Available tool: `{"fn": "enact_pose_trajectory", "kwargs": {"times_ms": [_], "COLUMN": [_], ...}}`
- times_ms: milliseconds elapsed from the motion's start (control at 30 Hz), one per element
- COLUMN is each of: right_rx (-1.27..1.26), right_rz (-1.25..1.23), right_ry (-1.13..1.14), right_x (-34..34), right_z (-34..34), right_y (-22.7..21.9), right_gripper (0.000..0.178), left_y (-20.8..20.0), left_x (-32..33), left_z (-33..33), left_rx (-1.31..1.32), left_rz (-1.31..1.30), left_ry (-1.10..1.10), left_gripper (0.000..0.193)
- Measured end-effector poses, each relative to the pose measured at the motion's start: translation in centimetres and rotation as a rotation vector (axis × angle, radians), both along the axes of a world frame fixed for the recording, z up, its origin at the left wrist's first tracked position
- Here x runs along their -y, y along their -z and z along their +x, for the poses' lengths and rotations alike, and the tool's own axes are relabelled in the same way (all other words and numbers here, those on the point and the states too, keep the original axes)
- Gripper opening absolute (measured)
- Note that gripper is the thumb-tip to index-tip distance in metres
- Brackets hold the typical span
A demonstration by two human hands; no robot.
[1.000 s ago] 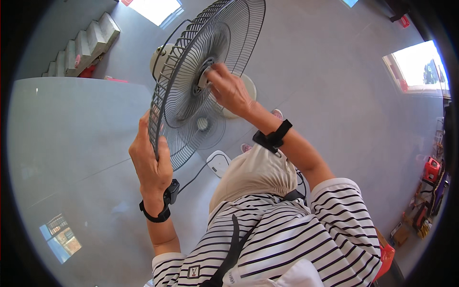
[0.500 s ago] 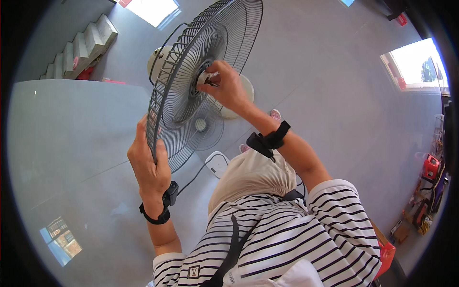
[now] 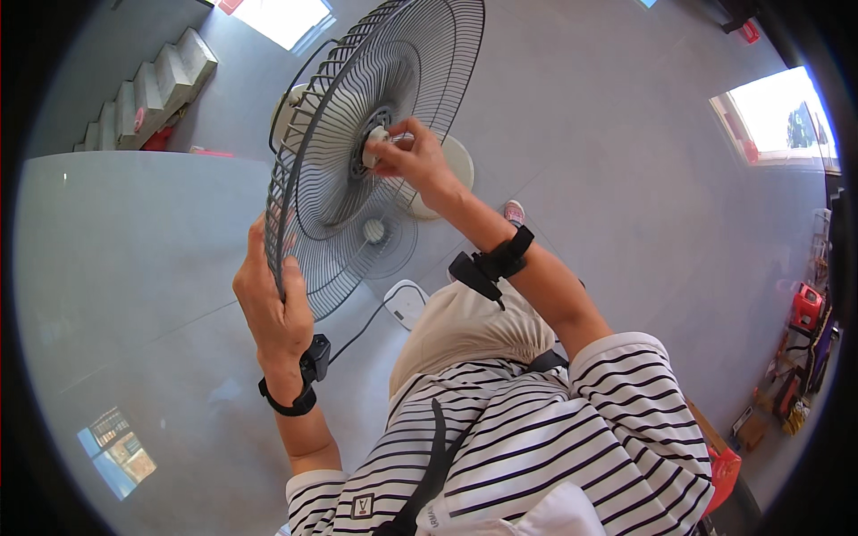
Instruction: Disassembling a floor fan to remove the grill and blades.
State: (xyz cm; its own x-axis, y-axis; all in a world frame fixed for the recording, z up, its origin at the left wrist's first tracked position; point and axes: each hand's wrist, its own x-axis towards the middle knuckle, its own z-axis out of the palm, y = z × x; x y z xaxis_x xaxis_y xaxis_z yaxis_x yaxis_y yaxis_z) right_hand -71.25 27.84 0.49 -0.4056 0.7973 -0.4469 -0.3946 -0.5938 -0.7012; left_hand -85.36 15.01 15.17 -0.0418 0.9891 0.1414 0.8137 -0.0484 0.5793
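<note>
A large grey wire fan grille (image 3: 313,192) stands tilted in front of me, with no blades showing in it. My left hand (image 3: 275,308) is closed round its near left rim, thumb inside and fingers outside. At the grille's centre sits a white ring-shaped plastic part (image 3: 375,146), like a fan nut. The thumb and fingertips of my right hand (image 3: 417,165) pinch this part at the hub. Behind the grille is the cream motor housing (image 3: 286,114), partly hidden. The fan's round cream base (image 3: 458,174) is on the floor beyond my right hand.
A flat white device (image 3: 407,304) lies on the floor by my legs. Through the wires, a round wire shape with a pale centre (image 3: 374,231) shows lower down. Concrete steps (image 3: 161,94) rise at the far left. Along the right wall stand a red case (image 3: 807,308) and mixed clutter.
The grille has shifted slightly left with my left hand. My right fingers have turned at the hub, and more of the white part shows.
</note>
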Motion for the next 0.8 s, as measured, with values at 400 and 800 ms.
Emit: {"fn": "enact_pose_trajectory", "kwargs": {"times_ms": [400, 800], "right_rx": [0.316, 0.971], "right_rz": [0.346, 1.375], "right_ry": [0.191, 0.195], "right_x": [0.6, 1.7], "right_z": [0.3, 0.6], "right_y": [-0.5, 1.5], "right_gripper": [0.050, 0.044], "left_y": [0.1, 0.0], "left_x": [-0.1, -0.4], "left_z": [0.4, 0.4], "left_rx": [0.034, 0.034], "left_rz": [0.063, 0.036], "left_ry": [-0.037, -0.010], "left_gripper": [0.043, 0.043]}}
